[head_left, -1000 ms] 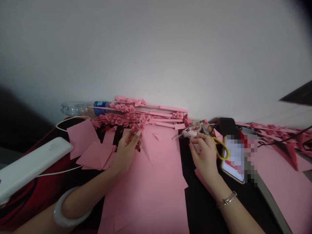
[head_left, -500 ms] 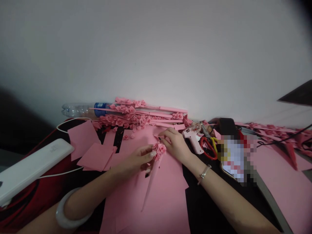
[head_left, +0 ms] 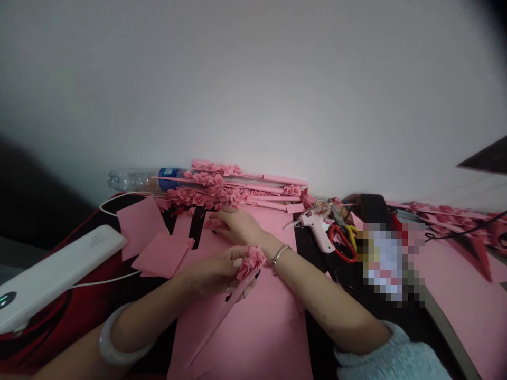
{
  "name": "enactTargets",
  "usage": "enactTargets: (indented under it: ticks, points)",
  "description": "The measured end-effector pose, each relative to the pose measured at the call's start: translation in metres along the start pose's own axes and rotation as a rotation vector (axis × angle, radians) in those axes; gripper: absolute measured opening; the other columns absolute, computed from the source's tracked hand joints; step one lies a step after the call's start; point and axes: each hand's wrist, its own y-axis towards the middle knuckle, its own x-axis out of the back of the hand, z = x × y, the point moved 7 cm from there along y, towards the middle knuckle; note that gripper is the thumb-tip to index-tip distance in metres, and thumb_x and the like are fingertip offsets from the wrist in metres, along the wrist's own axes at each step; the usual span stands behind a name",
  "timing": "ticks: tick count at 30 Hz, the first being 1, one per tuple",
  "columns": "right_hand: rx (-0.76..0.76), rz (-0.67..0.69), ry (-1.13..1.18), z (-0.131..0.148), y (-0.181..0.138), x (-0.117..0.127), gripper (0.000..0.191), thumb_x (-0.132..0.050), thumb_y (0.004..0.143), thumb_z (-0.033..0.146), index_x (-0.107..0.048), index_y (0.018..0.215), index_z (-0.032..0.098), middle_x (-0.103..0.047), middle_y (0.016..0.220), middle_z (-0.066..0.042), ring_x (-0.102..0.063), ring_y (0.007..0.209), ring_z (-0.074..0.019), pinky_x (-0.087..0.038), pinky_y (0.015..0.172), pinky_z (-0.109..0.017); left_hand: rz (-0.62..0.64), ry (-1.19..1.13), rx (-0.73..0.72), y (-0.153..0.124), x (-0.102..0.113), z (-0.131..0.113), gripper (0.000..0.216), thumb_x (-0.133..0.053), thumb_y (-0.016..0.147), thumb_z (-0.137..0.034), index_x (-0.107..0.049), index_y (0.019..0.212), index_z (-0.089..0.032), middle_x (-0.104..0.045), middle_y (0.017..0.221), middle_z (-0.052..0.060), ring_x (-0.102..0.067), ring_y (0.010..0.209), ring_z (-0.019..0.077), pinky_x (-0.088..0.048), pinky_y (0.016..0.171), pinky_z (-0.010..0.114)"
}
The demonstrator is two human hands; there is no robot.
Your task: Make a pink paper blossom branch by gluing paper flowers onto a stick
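My left hand (head_left: 227,272) is closed round a pink folded-paper flower spray (head_left: 252,262), whose long thin paper stem slants down toward the near left. My right hand (head_left: 237,227) reaches across above it to the far left, thumb and fingers apart over a small loose paper rose (head_left: 209,224). Whether the fingertips touch that rose I cannot tell. Beneath both hands lies a large pink paper sheet (head_left: 253,338). Part of my left fingers is hidden behind the held flower.
Finished pink flower stems (head_left: 222,195) are piled against the wall beside a plastic bottle (head_left: 134,179). Square papers (head_left: 162,256) and a white power bank (head_left: 67,274) lie left. A glue gun (head_left: 319,229), red-handled scissors (head_left: 341,245) and a blurred phone (head_left: 382,269) are right.
My right hand has moved left from the sheet's back middle to the small loose roses. My left hand has lowered slightly and tilted the flower, its stem tip swinging left.
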Motion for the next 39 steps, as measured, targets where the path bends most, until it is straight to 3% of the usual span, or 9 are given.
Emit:
enactTargets:
  ticks: [3, 9, 13, 16, 19, 22, 26, 31, 39]
  points:
    - [0.000, 0.027, -0.048, 0.008, 0.007, -0.004, 0.031, -0.058, 0.095, 0.030, -0.062, 0.125, 0.022, -0.066, 0.109, -0.008, -0.064, 0.086, -0.0192, -0.044, 0.065, -0.027, 0.012, 0.020, 0.005, 0.000, -0.001, 0.000, 0.055, -0.081, 0.051, -0.068, -0.059, 0.065, -0.020, -0.048, 0.049, -0.003, -0.042, 0.040, 0.0094, -0.035, 0.045, 0.022]
    - [-0.049, -0.029, -0.008, 0.002, 0.010, -0.006, 0.010, -0.061, 0.092, 0.022, -0.068, 0.098, 0.019, -0.064, 0.109, -0.008, -0.063, 0.087, -0.0179, -0.045, 0.068, -0.026, -0.006, 0.066, 0.046, 0.001, 0.000, 0.002, 0.054, -0.080, 0.051, -0.067, -0.055, 0.065, -0.021, -0.047, 0.048, -0.003, -0.042, 0.041, 0.0102, -0.035, 0.046, 0.024]
    - [-0.080, -0.199, 0.202, -0.008, -0.002, 0.006, 0.010, -0.066, 0.086, 0.016, -0.066, 0.096, 0.019, -0.067, 0.104, -0.006, -0.062, 0.091, -0.0171, -0.046, 0.079, -0.027, 0.013, 0.021, 0.031, 0.002, 0.000, 0.002, 0.054, -0.083, 0.050, -0.066, -0.056, 0.066, -0.022, -0.049, 0.051, -0.003, -0.043, 0.041, 0.0106, -0.033, 0.044, 0.023]
    - [-0.213, -0.351, 0.391, -0.021, -0.023, 0.026, 0.014, -0.062, 0.084, 0.013, -0.067, 0.095, 0.019, -0.070, 0.090, -0.003, -0.061, 0.076, -0.0148, -0.048, 0.070, -0.026, -0.003, -0.038, -0.015, 0.004, 0.000, -0.002, 0.051, -0.084, 0.054, -0.061, -0.057, 0.069, -0.022, -0.050, 0.055, -0.003, -0.041, 0.042, 0.0090, -0.031, 0.042, 0.022]
    - [-0.343, -0.478, 0.572, -0.032, -0.056, 0.050, 0.012, -0.061, 0.083, 0.018, -0.067, 0.093, 0.019, -0.069, 0.082, -0.002, -0.061, 0.067, -0.0147, -0.048, 0.061, -0.026, -0.147, -0.077, -0.117, 0.008, 0.005, -0.012, 0.046, -0.085, 0.060, -0.057, -0.057, 0.067, -0.021, -0.048, 0.057, -0.004, -0.036, 0.044, 0.0073, -0.029, 0.041, 0.020]
    - [-0.447, -0.587, 0.677, -0.042, -0.094, 0.071, 0.018, -0.062, 0.079, 0.019, -0.064, 0.097, 0.019, -0.067, 0.077, -0.002, -0.062, 0.067, -0.0149, -0.051, 0.061, -0.027, -0.336, -0.080, -0.192, 0.011, 0.013, -0.018, 0.041, -0.087, 0.061, -0.051, -0.063, 0.074, -0.021, -0.055, 0.065, -0.001, -0.045, 0.053, 0.0095, -0.036, 0.047, 0.019]
    - [-0.528, -0.714, 0.753, -0.047, -0.141, 0.081, 0.017, -0.066, 0.072, 0.019, -0.057, 0.087, 0.021, -0.066, 0.076, 0.000, -0.063, 0.064, -0.0136, -0.051, 0.056, -0.024, -0.487, 0.036, -0.269, 0.014, 0.023, -0.020, 0.034, -0.080, 0.070, -0.049, -0.063, 0.079, -0.021, -0.058, 0.071, 0.000, -0.049, 0.058, 0.0124, -0.044, 0.054, 0.024]
    - [-0.566, -0.660, 0.774, -0.037, -0.171, 0.055, 0.011, -0.066, 0.075, 0.019, -0.064, 0.086, 0.021, -0.073, 0.084, -0.005, -0.069, 0.070, -0.0162, -0.057, 0.062, -0.027, -0.617, 0.250, -0.288, 0.011, 0.030, -0.021, 0.033, -0.076, 0.073, -0.047, -0.065, 0.090, -0.020, -0.063, 0.084, 0.002, -0.061, 0.077, 0.0184, -0.055, 0.074, 0.032]
    - [-0.507, -0.596, 0.810, -0.030, -0.171, 0.038, 0.008, -0.071, 0.076, 0.018, -0.072, 0.083, 0.021, -0.077, 0.090, -0.007, -0.075, 0.081, -0.0203, -0.062, 0.077, -0.034, -0.536, 0.296, -0.202, 0.015, 0.018, -0.017, 0.025, -0.073, 0.076, -0.041, -0.069, 0.090, -0.020, -0.066, 0.090, 0.003, -0.065, 0.084, 0.0199, -0.057, 0.076, 0.034]
